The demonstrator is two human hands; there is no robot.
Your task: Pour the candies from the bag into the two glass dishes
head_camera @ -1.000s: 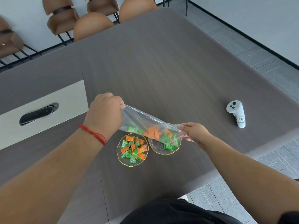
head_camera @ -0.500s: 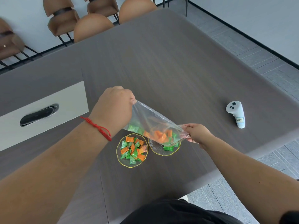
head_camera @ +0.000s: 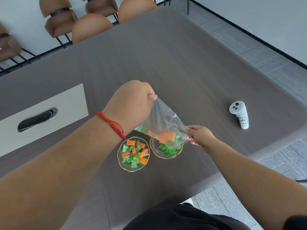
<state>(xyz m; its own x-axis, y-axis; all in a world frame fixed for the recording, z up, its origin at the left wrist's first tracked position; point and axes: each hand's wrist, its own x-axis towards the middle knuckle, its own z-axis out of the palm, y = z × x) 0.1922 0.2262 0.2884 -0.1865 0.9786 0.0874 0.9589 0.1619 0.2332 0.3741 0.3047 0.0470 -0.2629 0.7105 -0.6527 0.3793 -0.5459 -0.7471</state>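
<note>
Bench [head_camera: 182, 63]: dark grey wood-grain top, carrying both dishes below the hands; a white inset panel with a black handle lies well off beyond the left forearm.
Chairs [head_camera: 93, 25]: brown, lined up along the bench's far edge, well beyond the left hand.
Bag [head_camera: 164, 123]: clear plastic, slanting down from the left hand to the right hand, orange and green wrapped candies gathered in its lower end (directly above the right dish).
Left hand [head_camera: 131, 105]: closed into a fist, fingers pinching the bag's upper end; a red cord bracelet sits on the wrist.
Right hand [head_camera: 200, 136]: fingers pressed together, pinching the bag's lower corner, lower than the left hand.
Left dish [head_camera: 120, 156]: clear glass with a gold rim, just under the left wrist, heaped with orange and green candies.
Right dish [head_camera: 153, 149]: same kind, just beside the right hand and touching or nearly touching the left dish; a few green candies inside, partly hidden by the bag.
Controller [head_camera: 240, 116]: white, labelled, lying well beyond the right hand.
</note>
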